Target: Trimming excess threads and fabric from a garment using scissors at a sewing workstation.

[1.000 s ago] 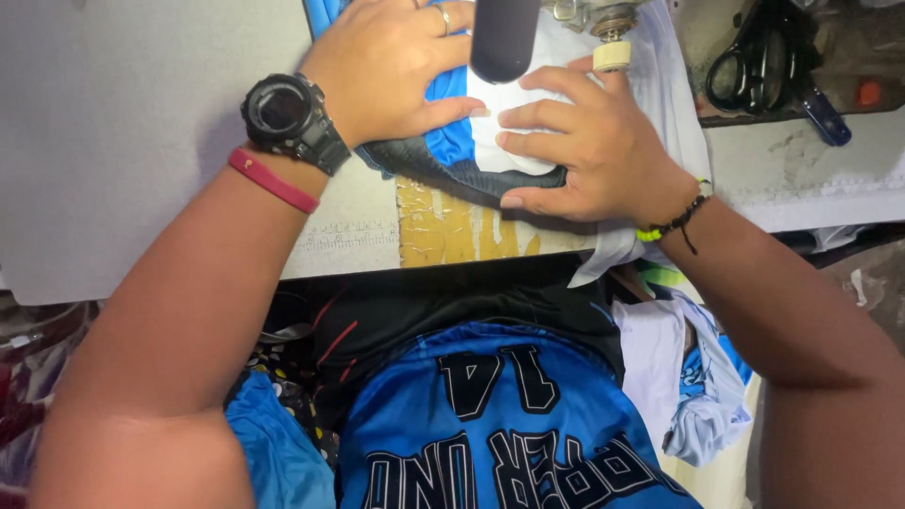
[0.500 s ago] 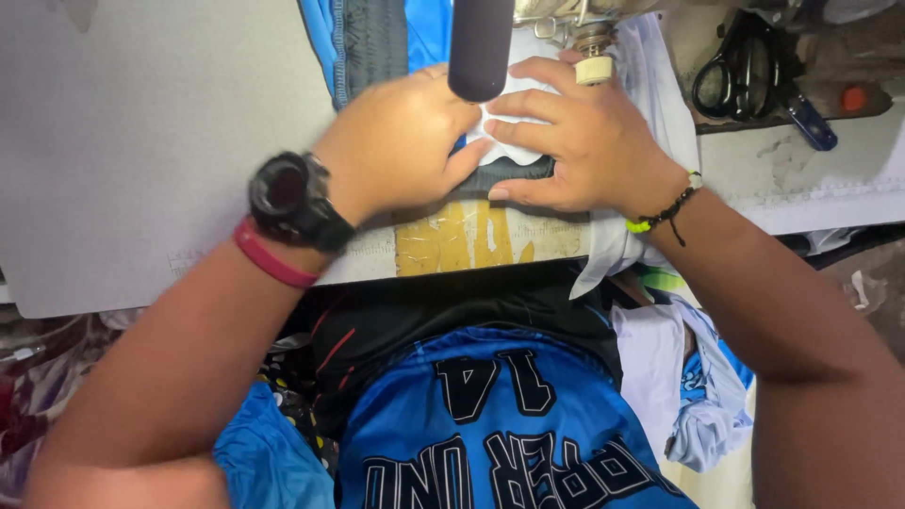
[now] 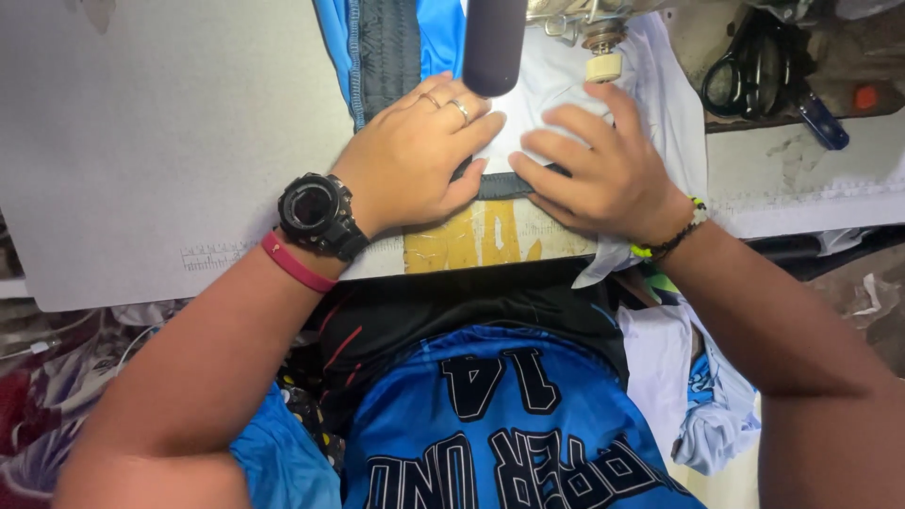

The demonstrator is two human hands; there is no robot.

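Note:
My left hand (image 3: 410, 160), with a black watch and a pink band on the wrist, lies flat on the white and blue cloth (image 3: 542, 113) on the sewing table (image 3: 141, 151). My right hand (image 3: 603, 170) presses the same cloth beside it, fingertips on a dark grey strip of fabric (image 3: 500, 186). Both hands pinch the strip between them just in front of the sewing machine's foot (image 3: 603, 57). A dark cylinder (image 3: 492, 42) hangs over the cloth and hides part of it.
Black scissors (image 3: 749, 75) and a blue-handled tool (image 3: 825, 123) lie at the back right. A yellow patch (image 3: 471, 240) marks the table's front edge. White and blue fabric (image 3: 698, 396) hangs off the table at my right. A blue jersey (image 3: 509, 424) covers my lap.
My left hand has slid back toward me along the cloth, down to the dark strip. The right hand has shifted slightly, and both now meet at the strip.

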